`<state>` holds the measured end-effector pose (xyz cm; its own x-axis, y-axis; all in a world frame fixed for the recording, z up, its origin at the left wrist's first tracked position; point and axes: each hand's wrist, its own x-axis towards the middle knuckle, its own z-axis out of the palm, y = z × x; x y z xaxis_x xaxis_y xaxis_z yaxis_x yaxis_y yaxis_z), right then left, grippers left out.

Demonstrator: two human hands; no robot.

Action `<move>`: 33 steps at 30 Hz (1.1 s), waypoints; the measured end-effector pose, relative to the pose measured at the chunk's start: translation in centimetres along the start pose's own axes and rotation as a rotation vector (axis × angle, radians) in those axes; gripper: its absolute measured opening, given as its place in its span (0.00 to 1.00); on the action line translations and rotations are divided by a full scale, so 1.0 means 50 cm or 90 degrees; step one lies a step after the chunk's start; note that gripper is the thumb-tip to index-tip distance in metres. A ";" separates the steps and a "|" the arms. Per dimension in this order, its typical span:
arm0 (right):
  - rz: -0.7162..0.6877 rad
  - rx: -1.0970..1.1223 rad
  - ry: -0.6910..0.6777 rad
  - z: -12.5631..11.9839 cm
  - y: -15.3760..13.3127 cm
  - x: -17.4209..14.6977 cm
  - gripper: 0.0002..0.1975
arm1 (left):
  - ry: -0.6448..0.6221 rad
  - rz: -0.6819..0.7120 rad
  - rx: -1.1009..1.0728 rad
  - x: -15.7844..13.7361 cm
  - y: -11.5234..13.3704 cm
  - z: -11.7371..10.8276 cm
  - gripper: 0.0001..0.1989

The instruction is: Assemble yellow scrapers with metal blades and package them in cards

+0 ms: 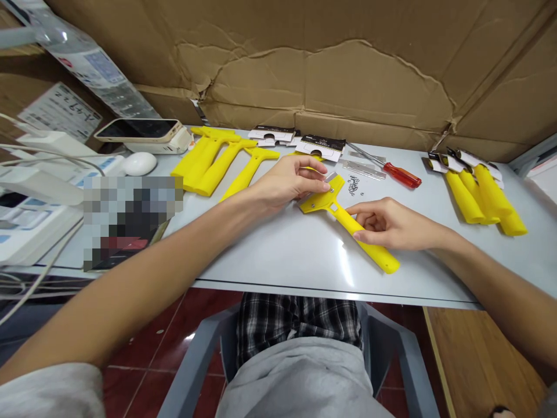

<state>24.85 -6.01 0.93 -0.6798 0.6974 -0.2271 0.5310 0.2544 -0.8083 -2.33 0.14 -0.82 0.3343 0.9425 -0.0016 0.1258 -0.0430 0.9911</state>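
A yellow scraper [369, 248] lies slanted in front of me, its wide head to the upper left and its handle to the lower right. Two screws show on the head, and a blade edge sticks out at its far side. My left hand [296, 181] grips the head at its left, fingertips on the yellow plastic. Around the middle of the handle, my right hand [387, 223] is closed with thumb and fingers. Just beyond lie a pile of small screws [354, 186], several thin metal blades [364, 169] and a red-handled screwdriver [401, 175].
Several yellow scraper handles [211, 162] lie at the back left. Carded scrapers [491, 191] sit at the right, and black-and-white cards [321, 147] at the back. A phone [139, 129], a white mouse [139, 164] and cables crowd the left. Cardboard [331, 75] walls the rear edge.
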 end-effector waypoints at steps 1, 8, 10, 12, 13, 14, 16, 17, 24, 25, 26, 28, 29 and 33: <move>0.002 0.002 0.002 0.000 0.001 0.001 0.28 | -0.001 0.002 -0.007 0.000 0.000 0.000 0.18; 0.006 0.011 -0.002 0.000 0.001 -0.001 0.29 | 0.017 0.037 0.054 -0.006 0.015 0.004 0.18; 0.000 0.015 0.001 0.001 0.001 0.001 0.29 | 0.026 0.065 0.086 -0.010 0.020 0.006 0.17; 0.003 0.029 0.006 0.003 0.003 0.004 0.29 | 0.039 0.095 0.119 -0.016 0.024 0.012 0.14; 0.011 0.045 0.010 0.005 0.005 0.006 0.30 | 0.052 0.117 0.140 -0.021 0.026 0.017 0.13; 0.022 0.069 0.015 0.007 0.007 0.009 0.32 | 0.071 0.145 0.168 -0.026 0.029 0.022 0.12; 0.042 0.134 0.035 0.012 0.012 0.015 0.37 | 0.125 0.231 0.242 -0.041 0.036 0.037 0.11; 0.048 0.166 0.048 0.014 0.014 0.018 0.39 | 0.143 0.274 0.278 -0.049 0.039 0.044 0.11; 0.047 0.293 0.103 0.039 0.002 0.029 0.45 | 0.062 0.318 0.361 -0.083 0.030 0.080 0.17; 0.046 0.306 0.104 0.044 -0.002 0.030 0.44 | 0.058 0.298 0.343 -0.083 0.026 0.083 0.18; 0.045 0.318 0.100 0.049 -0.006 0.031 0.42 | 0.057 0.276 0.320 -0.082 0.023 0.085 0.20; 0.043 0.340 0.086 0.060 -0.013 0.032 0.37 | 0.065 0.230 0.276 -0.080 0.018 0.091 0.22; 0.042 0.352 0.077 0.065 -0.014 0.033 0.36 | 0.073 0.209 0.261 -0.078 0.016 0.094 0.23; 0.026 0.405 0.054 0.079 -0.011 0.036 0.34 | 0.104 0.153 0.218 -0.075 0.014 0.103 0.25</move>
<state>21.31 -7.54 -1.18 -0.6093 0.7551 -0.2422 0.1341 -0.2029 -0.9700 1.29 -5.14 -0.78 0.2433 0.9310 0.2722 0.3735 -0.3489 0.8595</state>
